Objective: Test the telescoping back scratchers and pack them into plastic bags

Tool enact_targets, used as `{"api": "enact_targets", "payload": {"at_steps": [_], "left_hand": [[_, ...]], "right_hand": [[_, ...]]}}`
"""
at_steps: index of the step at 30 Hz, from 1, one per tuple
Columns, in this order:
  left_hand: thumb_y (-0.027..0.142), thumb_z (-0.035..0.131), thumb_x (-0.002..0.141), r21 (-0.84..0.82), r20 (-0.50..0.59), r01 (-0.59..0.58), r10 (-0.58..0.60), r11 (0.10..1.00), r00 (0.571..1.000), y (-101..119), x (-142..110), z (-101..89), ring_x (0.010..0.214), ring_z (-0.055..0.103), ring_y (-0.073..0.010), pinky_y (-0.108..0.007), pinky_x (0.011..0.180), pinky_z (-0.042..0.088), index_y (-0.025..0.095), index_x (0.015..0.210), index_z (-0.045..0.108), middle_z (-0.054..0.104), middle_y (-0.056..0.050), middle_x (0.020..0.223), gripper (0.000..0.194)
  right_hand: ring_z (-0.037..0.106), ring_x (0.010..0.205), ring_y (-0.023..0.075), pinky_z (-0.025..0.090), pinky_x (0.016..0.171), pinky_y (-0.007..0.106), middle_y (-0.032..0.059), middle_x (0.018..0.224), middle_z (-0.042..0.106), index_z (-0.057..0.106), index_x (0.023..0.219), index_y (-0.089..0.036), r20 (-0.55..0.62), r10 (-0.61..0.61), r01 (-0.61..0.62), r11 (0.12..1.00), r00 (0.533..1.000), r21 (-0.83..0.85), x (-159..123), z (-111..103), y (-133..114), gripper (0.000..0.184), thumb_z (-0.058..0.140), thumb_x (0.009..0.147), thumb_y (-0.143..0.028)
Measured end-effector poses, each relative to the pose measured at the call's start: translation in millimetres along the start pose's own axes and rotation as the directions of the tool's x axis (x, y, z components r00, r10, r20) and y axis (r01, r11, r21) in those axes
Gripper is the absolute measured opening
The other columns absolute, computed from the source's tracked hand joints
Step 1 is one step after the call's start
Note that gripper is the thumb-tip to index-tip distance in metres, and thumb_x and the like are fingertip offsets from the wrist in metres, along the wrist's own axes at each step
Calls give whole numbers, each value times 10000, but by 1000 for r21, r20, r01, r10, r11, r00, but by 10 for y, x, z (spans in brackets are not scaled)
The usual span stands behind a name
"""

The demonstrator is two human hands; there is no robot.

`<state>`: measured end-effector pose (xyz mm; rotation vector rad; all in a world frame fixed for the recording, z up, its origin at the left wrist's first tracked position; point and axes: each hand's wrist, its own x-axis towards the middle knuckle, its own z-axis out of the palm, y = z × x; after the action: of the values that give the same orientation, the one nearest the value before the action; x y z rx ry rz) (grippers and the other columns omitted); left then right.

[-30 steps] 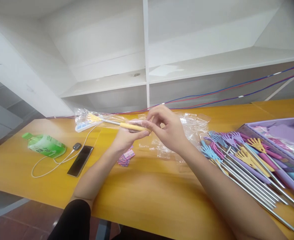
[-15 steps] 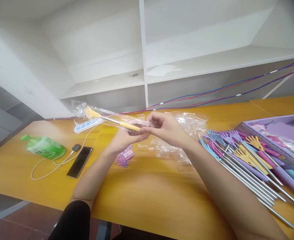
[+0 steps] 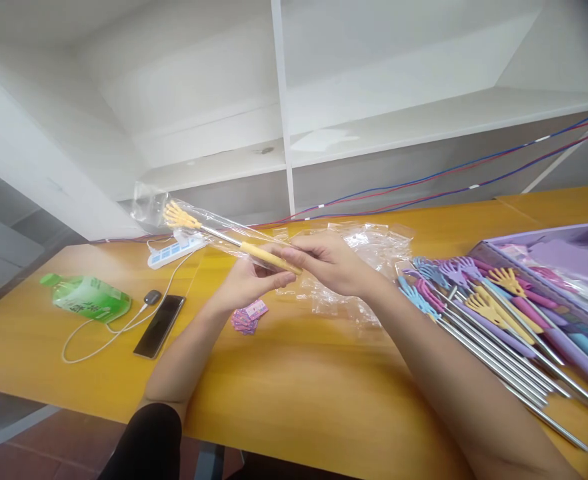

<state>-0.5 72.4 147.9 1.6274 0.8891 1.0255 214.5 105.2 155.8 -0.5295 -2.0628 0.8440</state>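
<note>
Bag in hand: the clear bag surrounded a yellow scratcher, whose splayed head pointed to my 10 o'clock; loose film stretched past its tips.
Left hand: my left hand grasped the bagged yellow handle from below, thumb along it.
Right hand: my right hand pinched the bag at the handle's near end.
Purple box: at 3 o'clock, the open purple box held a lilac sheet and pink and white items in clear wrap, too blurred to name.
Green bottle: at 9 o'clock the bottle lay on its side, capped; I could not tell how full it was.
Spare bags: just past my right hand, toward 3 o'clock, a heap of clear bags lay crumpled on the bench.
Scratcher pile: at 4 o'clock, mixed-colour scratchers lay against the box, covering part of its front wall.
Small things: cards at 7 o'clock, a phone at 8, a power strip at 9.
In the way: my fingers hid the bag's near end.
</note>
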Motion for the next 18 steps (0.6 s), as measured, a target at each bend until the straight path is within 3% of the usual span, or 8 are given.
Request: {"api": "enact_targets", "payload": {"at_steps": [6, 12, 18], "left_hand": [[365, 918, 826, 8, 31, 26, -27, 1000, 999, -59, 8, -16, 845, 691, -141, -253, 734, 574, 202, 1158, 716, 727, -30, 968, 421], [351, 915, 830, 1, 48, -21, 21, 1000, 999, -25, -21, 3, 841, 701, -136, -249, 739, 584, 205, 1050, 717, 725, -25, 954, 330], [389, 805, 941, 276, 48, -166, 159, 947, 986, 136, -88, 11, 807, 687, -165, -295, 744, 557, 196, 918, 751, 730, -44, 843, 201]], "right_hand": [[452, 666, 97, 333, 629, 248, -23, 697, 504, 566, 718, -180, 44, 24, -28, 995, 999, 91, 3, -9, 8, 564, 487, 1099, -588], [482, 664, 95, 369, 638, 236, -25, 699, 549, 631, 745, -181, 26, -29, 24, 985, 999, 168, -9, -6, 20, 542, 496, 1100, -569], [634, 742, 119, 444, 705, 239, 11, 769, 716, 716, 816, -173, 51, -15, 4, 979, 999, 204, -9, 44, -8, 555, 461, 1120, -561]]}}
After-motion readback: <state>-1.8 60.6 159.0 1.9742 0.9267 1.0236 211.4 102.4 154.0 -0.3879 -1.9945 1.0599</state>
